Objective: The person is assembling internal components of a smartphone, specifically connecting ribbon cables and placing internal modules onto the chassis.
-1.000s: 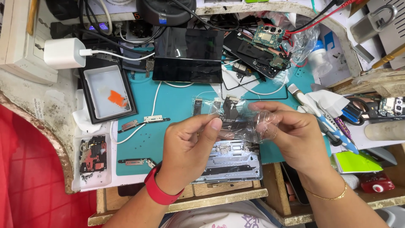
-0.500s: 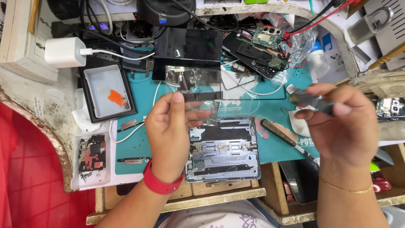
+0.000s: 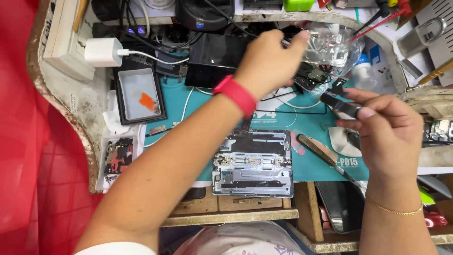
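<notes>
Left arm extends diagonally across the bench, forearm passing above the opened phone chassis [image 3: 251,163], red wristband [image 3: 237,94] at the wrist. Left hand [image 3: 268,61] is seen from the back, knuckles up, fingers curled, fingertips reaching to the crumpled clear plastic bag [image 3: 332,45] at the far edge of the bench. Fingertips meet the bag's left edge; whether they actually pinch it, cannot tell, since the palm side is hidden.

Right hand [image 3: 384,130] is held above the right side of the teal work mat [image 3: 311,163], wrist bent, thin gold bracelet [image 3: 394,209] on the wrist. Thumb and index finger are closed in a pinch on a small dark flat component [image 3: 340,103], which juts out to the left of the fingertips, tilted, clear of the mat. Remaining fingers are folded loosely underneath.

The phone chassis lies flat, internals up, at the near edge of the mat, between the two forearms, touched by neither hand. A metal tool [image 3: 325,159] lies on the mat just right of the chassis, below the right hand. A dark tray with an orange piece [image 3: 140,94] sits on the left, a white charger plug [image 3: 103,51] beyond it. A black phone [image 3: 214,61] lies behind the left wrist.
</notes>
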